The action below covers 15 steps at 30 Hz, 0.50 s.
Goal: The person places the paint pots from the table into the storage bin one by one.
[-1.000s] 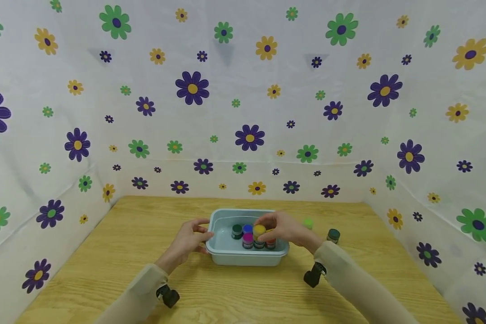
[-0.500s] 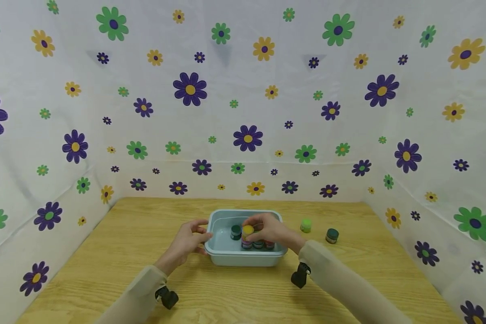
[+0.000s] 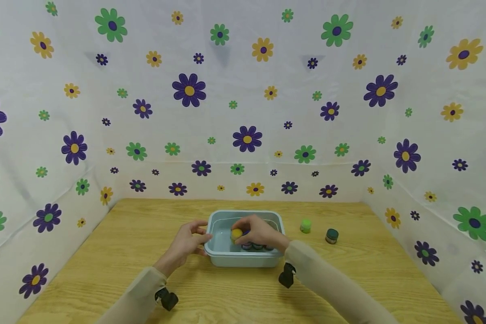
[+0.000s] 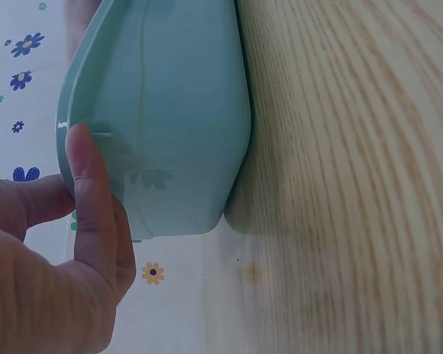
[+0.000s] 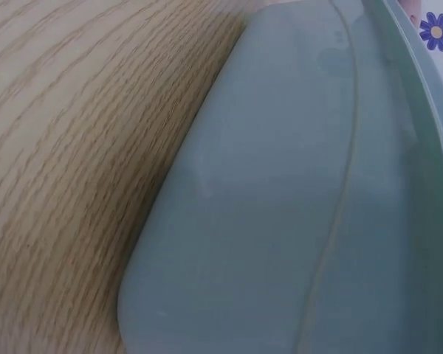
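Note:
A light blue plastic tub (image 3: 247,260) stands on the wooden table. My left hand (image 3: 187,241) grips its left end; in the left wrist view the left hand (image 4: 66,251) has thumb and fingers either side of the rim. Inside the tub, my right hand (image 3: 258,230) pinches a small yellow-lidded jar (image 3: 236,234) near the tub's middle. Several small jars (image 3: 257,247) line the front of the tub, partly hidden by the front wall and my right hand. The dark green jar in there is hidden behind the yellow one. The right wrist view mostly shows the tub's outer wall (image 5: 266,184).
To the right of the tub, a bright green jar (image 3: 305,226) and a dark green-lidded jar (image 3: 331,236) stand on the table (image 3: 227,297). A white flower-print sheet (image 3: 218,90) encloses the table's back and sides.
My right hand has moved left inside the tub, carrying the yellow-lidded jar from above the front jars toward the dark green one. The left hand has stayed on the tub's rim.

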Each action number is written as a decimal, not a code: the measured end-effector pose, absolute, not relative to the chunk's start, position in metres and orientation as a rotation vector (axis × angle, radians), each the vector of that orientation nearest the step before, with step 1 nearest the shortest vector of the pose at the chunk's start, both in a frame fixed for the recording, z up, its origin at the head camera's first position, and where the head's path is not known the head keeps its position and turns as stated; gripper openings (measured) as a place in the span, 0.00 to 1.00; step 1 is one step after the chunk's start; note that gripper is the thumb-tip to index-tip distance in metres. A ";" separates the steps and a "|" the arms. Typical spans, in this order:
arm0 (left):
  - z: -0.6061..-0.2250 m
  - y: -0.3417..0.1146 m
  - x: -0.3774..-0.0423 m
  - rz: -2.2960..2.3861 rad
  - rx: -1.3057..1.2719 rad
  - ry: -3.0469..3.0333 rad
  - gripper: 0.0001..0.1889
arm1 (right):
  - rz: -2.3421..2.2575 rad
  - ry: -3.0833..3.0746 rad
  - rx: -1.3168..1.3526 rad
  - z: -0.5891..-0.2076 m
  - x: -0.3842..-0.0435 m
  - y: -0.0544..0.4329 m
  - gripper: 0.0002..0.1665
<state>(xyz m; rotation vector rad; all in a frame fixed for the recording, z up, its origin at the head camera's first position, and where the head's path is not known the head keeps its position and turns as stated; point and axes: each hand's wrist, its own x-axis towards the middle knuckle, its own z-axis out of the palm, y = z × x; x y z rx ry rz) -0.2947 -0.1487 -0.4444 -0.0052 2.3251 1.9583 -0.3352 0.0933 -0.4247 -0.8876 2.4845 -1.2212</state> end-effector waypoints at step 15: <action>-0.446 -0.149 -0.294 1.970 -0.024 2.319 0.25 | -1.096 2.544 -0.831 -0.430 -0.341 0.083 0.24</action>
